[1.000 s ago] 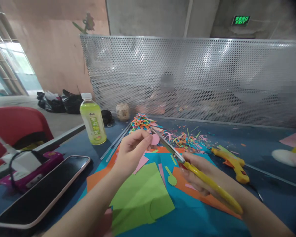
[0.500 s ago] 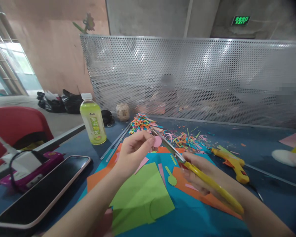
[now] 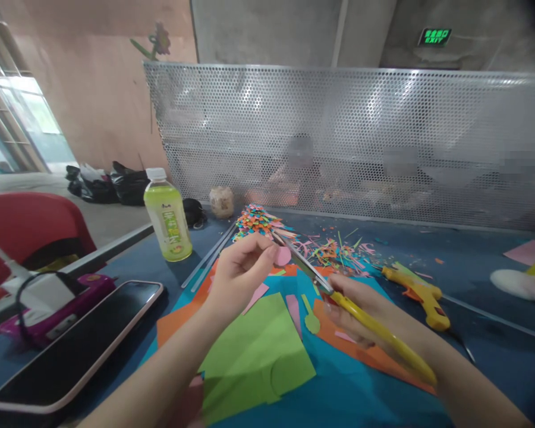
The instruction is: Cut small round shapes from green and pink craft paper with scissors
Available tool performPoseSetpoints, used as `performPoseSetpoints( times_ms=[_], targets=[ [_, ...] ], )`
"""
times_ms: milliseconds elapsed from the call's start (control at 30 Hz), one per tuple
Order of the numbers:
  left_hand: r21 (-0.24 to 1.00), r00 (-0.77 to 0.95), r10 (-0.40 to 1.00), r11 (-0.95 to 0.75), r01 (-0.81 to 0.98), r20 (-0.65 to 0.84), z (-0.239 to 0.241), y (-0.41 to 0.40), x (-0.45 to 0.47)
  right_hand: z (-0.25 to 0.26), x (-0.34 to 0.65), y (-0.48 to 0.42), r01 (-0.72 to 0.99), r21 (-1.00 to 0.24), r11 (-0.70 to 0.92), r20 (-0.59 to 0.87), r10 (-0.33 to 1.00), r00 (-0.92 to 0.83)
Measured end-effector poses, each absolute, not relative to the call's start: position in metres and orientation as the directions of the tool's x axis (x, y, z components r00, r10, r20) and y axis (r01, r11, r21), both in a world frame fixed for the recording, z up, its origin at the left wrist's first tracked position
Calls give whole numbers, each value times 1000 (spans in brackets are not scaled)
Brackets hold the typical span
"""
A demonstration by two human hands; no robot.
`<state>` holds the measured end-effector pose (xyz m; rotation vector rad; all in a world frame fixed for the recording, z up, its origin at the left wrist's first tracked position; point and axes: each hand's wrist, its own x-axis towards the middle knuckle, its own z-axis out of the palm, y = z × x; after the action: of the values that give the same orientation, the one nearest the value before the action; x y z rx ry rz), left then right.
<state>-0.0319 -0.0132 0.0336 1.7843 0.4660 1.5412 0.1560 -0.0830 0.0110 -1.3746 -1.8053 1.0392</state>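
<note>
My left hand [image 3: 241,273] pinches a small round pink paper piece [image 3: 282,256] above the table. My right hand [image 3: 361,315] grips yellow-handled scissors [image 3: 374,333], whose metal blades [image 3: 301,261] reach up-left to the pink piece. Below lie sheets of coloured paper: green [image 3: 254,351], teal [image 3: 339,380], orange [image 3: 365,351], and a small green cut-out [image 3: 311,321].
A green drink bottle [image 3: 167,217], a phone [image 3: 78,348] and a magenta case [image 3: 49,315] are at the left. A heap of paper scraps [image 3: 258,221] and a yellow glue gun [image 3: 421,294] lie beyond. A perforated metal screen [image 3: 348,137] backs the table; people sit behind it.
The pink piece has turned slightly in my left fingers against the blades; both hands stay almost in place.
</note>
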Motion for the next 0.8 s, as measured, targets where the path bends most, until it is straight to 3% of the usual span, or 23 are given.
performPoseSetpoints(
  times_ms=[167, 467, 667, 800],
  targets=[
    [703, 211, 672, -691, -168, 710, 34, -12, -32, 4, 157, -78, 539, -828, 154, 41, 976, -216],
    [747, 214, 720, -657, -97, 661, 30, -8, -31, 14, 155, -81, 477, -861, 176, 85, 975, -206],
    [769, 257, 735, -636, -61, 628, 28, 0, -31, 3, 160, -70, 406, -902, -144, -180, 982, -51],
    [797, 250, 773, -604, 10, 583, 26, 8, -32, 8, 167, -60, 398, -905, -148, -134, 989, 64]
  ],
)
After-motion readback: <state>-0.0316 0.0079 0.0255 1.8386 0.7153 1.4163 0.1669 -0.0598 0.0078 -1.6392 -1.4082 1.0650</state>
